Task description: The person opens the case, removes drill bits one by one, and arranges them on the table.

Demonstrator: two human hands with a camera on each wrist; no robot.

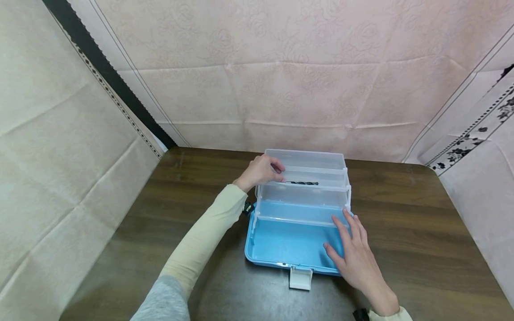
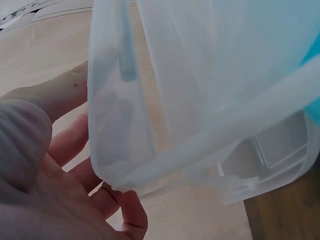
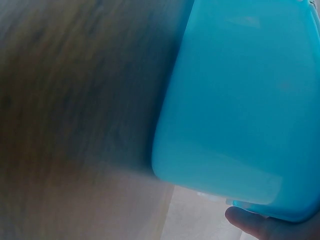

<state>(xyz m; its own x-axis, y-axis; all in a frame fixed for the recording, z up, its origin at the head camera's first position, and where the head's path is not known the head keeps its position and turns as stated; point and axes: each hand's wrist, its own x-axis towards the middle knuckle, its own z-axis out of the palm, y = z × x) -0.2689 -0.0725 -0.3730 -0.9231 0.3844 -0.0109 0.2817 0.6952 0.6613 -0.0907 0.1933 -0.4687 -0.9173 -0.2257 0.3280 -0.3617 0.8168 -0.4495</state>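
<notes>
A blue toolbox point(image 1: 297, 243) with translucent fold-out trays stands open on the table. My left hand point(image 1: 263, 170) reaches in at the left end of an upper translucent tray point(image 1: 333, 178). Its fingertips pinch the plain end of a dark twist drill bit point(image 1: 304, 183), which lies level along that tray. In the left wrist view, the tray's end wall point(image 2: 117, 130) partly hides these fingers, while the lower fingers curl loosely outside. My right hand point(image 1: 355, 254) rests with spread fingers at the box's right side, its fingertips by the rim.
A white latch point(image 1: 300, 279) hangs down from the toolbox's front edge. The brown wooden table point(image 1: 401, 232) extends on both sides. Pale patterned cloth point(image 1: 281, 89) hangs behind the table, and more cloth hangs at both sides.
</notes>
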